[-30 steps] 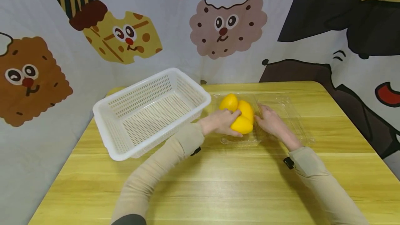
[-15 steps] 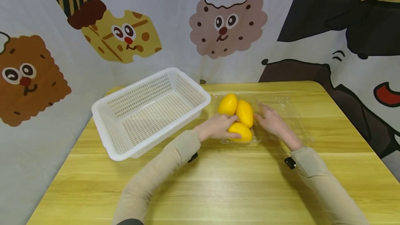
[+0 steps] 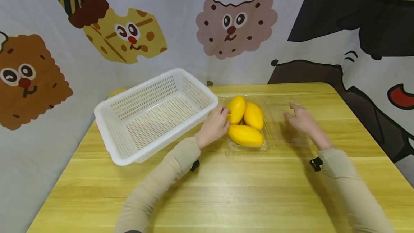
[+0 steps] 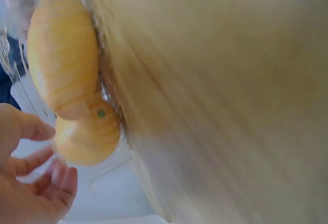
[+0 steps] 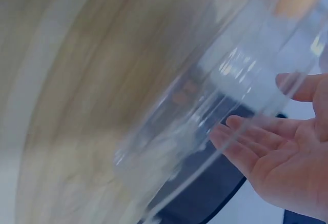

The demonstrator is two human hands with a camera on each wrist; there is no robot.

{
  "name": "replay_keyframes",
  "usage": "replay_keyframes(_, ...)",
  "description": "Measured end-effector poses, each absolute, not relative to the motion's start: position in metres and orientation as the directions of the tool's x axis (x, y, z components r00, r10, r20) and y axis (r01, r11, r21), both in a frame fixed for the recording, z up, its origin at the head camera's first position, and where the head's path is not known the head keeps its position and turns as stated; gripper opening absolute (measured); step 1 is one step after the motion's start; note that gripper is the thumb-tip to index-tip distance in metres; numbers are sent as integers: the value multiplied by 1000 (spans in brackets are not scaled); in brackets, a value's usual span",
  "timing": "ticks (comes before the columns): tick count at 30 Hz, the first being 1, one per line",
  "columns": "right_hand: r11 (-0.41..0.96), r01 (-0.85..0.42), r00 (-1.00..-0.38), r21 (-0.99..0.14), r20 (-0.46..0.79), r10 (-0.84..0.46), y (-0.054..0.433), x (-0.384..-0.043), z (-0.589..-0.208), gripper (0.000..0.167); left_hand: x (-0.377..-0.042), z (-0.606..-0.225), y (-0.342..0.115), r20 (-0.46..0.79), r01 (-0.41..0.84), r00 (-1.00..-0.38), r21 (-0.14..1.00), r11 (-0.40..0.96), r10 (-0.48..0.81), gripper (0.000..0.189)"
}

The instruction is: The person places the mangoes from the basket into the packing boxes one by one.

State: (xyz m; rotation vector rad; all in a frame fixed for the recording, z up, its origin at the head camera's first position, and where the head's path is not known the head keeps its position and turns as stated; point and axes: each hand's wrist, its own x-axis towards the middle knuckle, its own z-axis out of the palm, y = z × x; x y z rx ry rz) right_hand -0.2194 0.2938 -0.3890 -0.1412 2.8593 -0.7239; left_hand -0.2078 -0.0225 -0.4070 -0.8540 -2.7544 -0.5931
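Three yellow mangoes lie in the base of a clear plastic clamshell box: one mango [image 3: 245, 135] in front, another mango [image 3: 237, 109] at back left, a third mango [image 3: 253, 116] at back right. My left hand [image 3: 214, 126] is at the box's left side, its fingertips right by the back-left mango. Loosely bent fingers show beside a mango [image 4: 88, 137] in the left wrist view. Over the hinged-out clear lid [image 3: 279, 132] hovers my right hand [image 3: 303, 122]. Its fingers are fairly straight and overlap the lid's clear wall [image 5: 241, 75] in the right wrist view.
A white perforated plastic basket [image 3: 161, 118] stands on the wooden table [image 3: 245, 190], left of the box, its right corner near my left hand. Behind the table hangs a cartoon-printed cloth [image 3: 181, 28].
My left hand has let go of the front mango, which now lies crosswise, and moved back and left. My right hand has shifted right from the box's middle to over the lid.
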Motion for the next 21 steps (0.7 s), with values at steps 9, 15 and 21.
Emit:
replay_keyframes(9, 912, 36, -968, -410, -240, -69, 329, -222, -388, 67, -196, -405, -25, 233, 475, -879, 355, 805, 416, 44)
replay_keyframes(15, 917, 63, -960, -394, -275, -52, 339, -220, -386, 68, -194, -406, -28, 191, 421, -907, 420, 804, 376, 43)
replay_keyframes(21, 929, 64, -967, -364, -254, -33, 353, -217, -377, 64, -196, -406, -30, 104, 363, -920, 586, 725, 377, 27)
